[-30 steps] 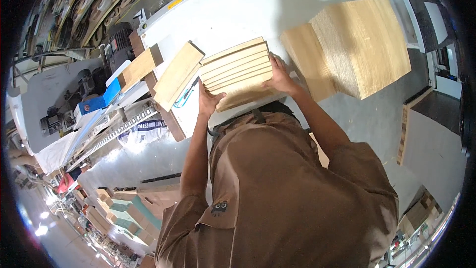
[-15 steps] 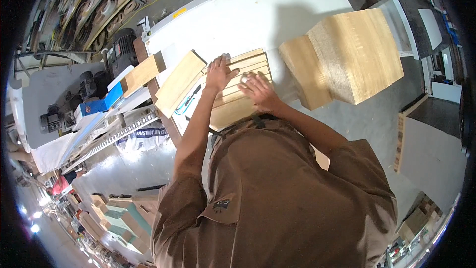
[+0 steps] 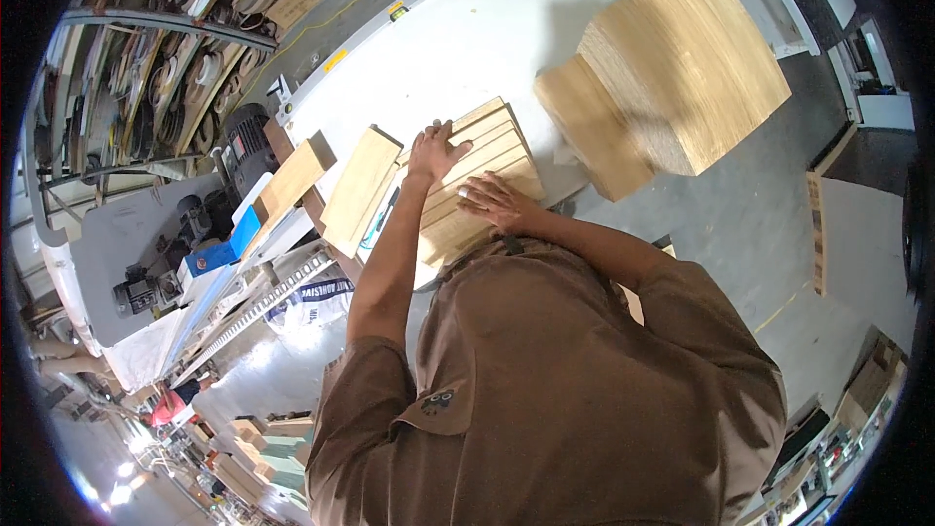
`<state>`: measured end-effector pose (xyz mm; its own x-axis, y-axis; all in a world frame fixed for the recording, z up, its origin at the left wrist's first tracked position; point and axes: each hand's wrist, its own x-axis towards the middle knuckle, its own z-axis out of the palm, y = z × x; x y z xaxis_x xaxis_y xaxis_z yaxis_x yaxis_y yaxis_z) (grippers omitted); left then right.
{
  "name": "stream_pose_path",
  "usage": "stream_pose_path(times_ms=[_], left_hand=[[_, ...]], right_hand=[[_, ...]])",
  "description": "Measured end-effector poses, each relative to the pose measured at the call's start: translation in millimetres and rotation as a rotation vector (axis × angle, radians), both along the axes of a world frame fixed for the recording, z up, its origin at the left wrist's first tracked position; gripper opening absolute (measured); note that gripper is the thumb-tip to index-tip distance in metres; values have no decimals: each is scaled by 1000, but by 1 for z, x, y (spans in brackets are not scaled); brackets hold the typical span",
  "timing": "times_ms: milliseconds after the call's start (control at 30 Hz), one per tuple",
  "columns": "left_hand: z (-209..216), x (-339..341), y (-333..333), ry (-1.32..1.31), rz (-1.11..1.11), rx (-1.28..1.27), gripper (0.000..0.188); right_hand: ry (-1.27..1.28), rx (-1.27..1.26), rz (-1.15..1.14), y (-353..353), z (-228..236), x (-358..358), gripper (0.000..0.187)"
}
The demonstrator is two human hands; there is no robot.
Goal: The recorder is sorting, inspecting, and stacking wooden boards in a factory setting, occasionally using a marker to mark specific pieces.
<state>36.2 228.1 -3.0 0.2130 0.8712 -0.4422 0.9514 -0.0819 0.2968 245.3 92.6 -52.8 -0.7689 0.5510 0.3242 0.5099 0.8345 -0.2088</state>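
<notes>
My left hand lies with fingers apart on the far left part of a set of pale wooden slats that lie side by side on the white table. On the nearer slats rests my right hand, its fingers stretched out flat. A small white patch shows at those fingers; what it is I cannot make out. Left of the slats a separate pale board lies at a slant. Between them a dark, pen-like tool and something light blue are partly hidden by my left forearm.
A large stepped wooden block stands at the table's right side. A long level runs along the far edge of the white table. Motors and a blue box sit at left. Shelves of wood offcuts fill the far left.
My right hand has drawn toward my body over the slats. My left hand stays at nearly the same spot on them. The whole view has turned a little.
</notes>
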Motion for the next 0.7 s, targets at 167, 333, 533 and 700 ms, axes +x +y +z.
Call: stream_pose_path(times_ms=[167,333,533,700], left_hand=[[19,6,9,77,74,-43,94],[30,6,0,3,95,-252,98],[44,4,-56,-198,135,-124,69],[52,-7,-97,-251,-20,50,53]], right_hand=[[-66,-43,-8,-3,-1,2,101],[65,206,-119,2,-11,-9,97],[181,244,-168,8,3,-3,55],[111,265,-160,5,23,6,53]])
